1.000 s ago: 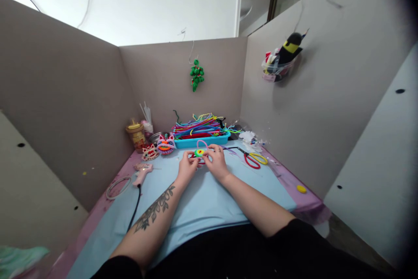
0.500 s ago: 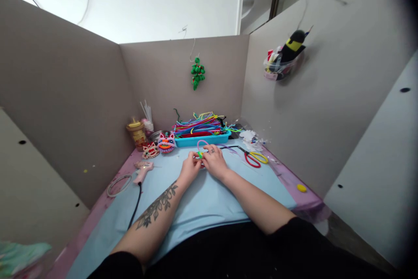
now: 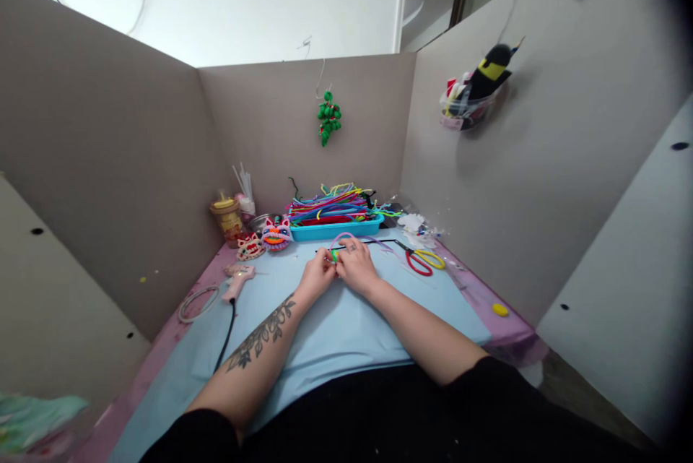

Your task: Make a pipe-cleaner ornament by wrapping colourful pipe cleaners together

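Both my hands meet over the blue cloth [image 3: 346,326], pinching a small green and yellow piece [image 3: 335,254] between them. My left hand [image 3: 318,274] grips its left side with closed fingers. The fingers of my right hand [image 3: 356,266] are closed on its right side and cover much of it. A purple pipe cleaner [image 3: 341,235] arches up behind the fingers. Just beyond lies a black strip, partly hidden by my right hand. Red and yellow handled scissors [image 3: 419,261] rest to the right.
A blue tray [image 3: 336,231] of colourful pipe cleaners stands at the back. Two lion-like heads [image 3: 276,235], a cup [image 3: 228,221] and a pink glue gun [image 3: 238,281] with its cord are on the left. White scraps [image 3: 412,223] and a yellow disc [image 3: 499,310] lie right. Grey panels surround the table.
The view has shifted slightly. My fingers have moved a little around the green piece, and the purple loop leans further right. Both hands still hold on.
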A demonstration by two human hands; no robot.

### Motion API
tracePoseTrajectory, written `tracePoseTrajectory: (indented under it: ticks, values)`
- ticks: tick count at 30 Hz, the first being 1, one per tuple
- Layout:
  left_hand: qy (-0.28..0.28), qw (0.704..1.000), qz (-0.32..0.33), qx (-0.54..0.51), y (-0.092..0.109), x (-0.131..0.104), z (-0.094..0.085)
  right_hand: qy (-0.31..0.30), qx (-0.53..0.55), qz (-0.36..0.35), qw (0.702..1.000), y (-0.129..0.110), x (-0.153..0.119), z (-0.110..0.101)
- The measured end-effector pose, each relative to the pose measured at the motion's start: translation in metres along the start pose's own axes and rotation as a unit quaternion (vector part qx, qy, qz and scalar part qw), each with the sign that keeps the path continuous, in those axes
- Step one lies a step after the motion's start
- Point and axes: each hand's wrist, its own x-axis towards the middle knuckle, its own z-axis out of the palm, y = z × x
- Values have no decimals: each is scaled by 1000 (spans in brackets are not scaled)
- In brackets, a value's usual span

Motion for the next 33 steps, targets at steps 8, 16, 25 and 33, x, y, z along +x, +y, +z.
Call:
tracePoseTrajectory:
  ticks: [8, 16, 25, 33]
  values:
    - [87, 982, -70, -154, -7, 9, 0, 170, 194, 99, 961, 24, 7, 2]
    - [96, 958, -86, -257, 6, 9, -3, 108, 388, 212, 890, 30, 9, 15]
    - [94, 957, -125, -244, 13, 6, -4, 70, 443, 215, 868, 26, 8, 18]
    - [148, 959, -87, -224, 10, 8, -7, 42, 463, 205, 861, 21, 5, 18]
